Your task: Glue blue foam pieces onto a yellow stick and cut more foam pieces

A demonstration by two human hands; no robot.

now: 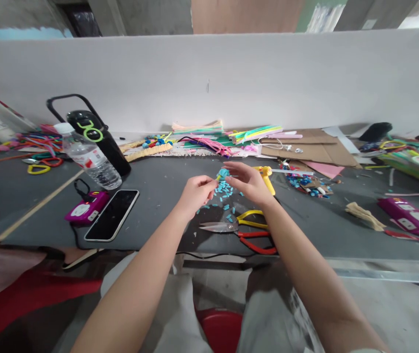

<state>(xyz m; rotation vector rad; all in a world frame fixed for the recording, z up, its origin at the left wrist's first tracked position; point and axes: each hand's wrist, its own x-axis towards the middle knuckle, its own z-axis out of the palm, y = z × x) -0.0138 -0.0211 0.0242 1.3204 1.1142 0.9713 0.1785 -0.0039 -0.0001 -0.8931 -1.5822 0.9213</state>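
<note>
My left hand (199,192) is closed in a pinch on a thin yellow-green stem, topped by a small light-blue cluster (223,172). Close on the other side of that cluster is my right hand (246,182), fingers stretched out and apart; whether they touch it I cannot tell. Under both hands lies a scatter of short light-blue pieces (224,190). Scissors (231,226) with one yellow and one red handle lie nearer to me, below the right wrist. A yellow glue gun (267,179) lies just beyond the right hand, partly covered by it.
On the left stand a water bottle (93,162) and a black flask (108,147), with a phone (111,215) and purple power socket (87,208) nearer. Coloured strips (198,128) and cardboard (308,147) line the back. A second purple socket (411,215) is at right.
</note>
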